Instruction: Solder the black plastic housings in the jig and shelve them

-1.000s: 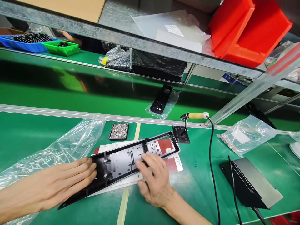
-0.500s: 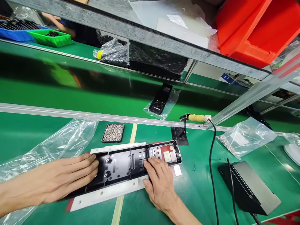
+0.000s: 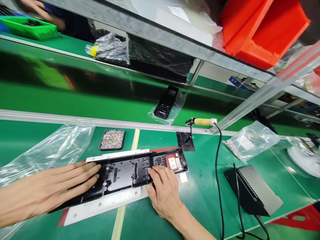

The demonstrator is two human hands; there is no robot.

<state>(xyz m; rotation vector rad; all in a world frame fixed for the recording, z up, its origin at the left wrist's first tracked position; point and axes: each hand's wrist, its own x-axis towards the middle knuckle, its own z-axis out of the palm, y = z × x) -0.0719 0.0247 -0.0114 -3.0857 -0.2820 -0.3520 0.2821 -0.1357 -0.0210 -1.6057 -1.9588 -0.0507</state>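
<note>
A long black plastic housing (image 3: 120, 174), its hollow inside facing up, lies tilted across a fixture with white side strips (image 3: 107, 201) and a red base. My left hand (image 3: 62, 186) lies flat over the housing's left end, fingers stretched out and the fingertips on its inner floor. Farther right, my right hand (image 3: 165, 188) bends its fingers over the near wall beside the crossbar, with the thumb on the outer side. Small white blocks (image 3: 172, 163) show through the opening at the right end. My left hand covers part of the housing.
A tray of small metal parts (image 3: 112, 139) sits behind the fixture, and a clear plastic bag (image 3: 50, 151) lies left. At right are a yellow-handled soldering iron (image 3: 202, 122) on a stand, its cable, and a grey-black box (image 3: 252, 190). A shelf with a red bin (image 3: 262, 33) hangs above.
The whole view has shifted, so most things appear farther left and slightly higher. Both hands keep their places on the housing, which stays in the fixture.
</note>
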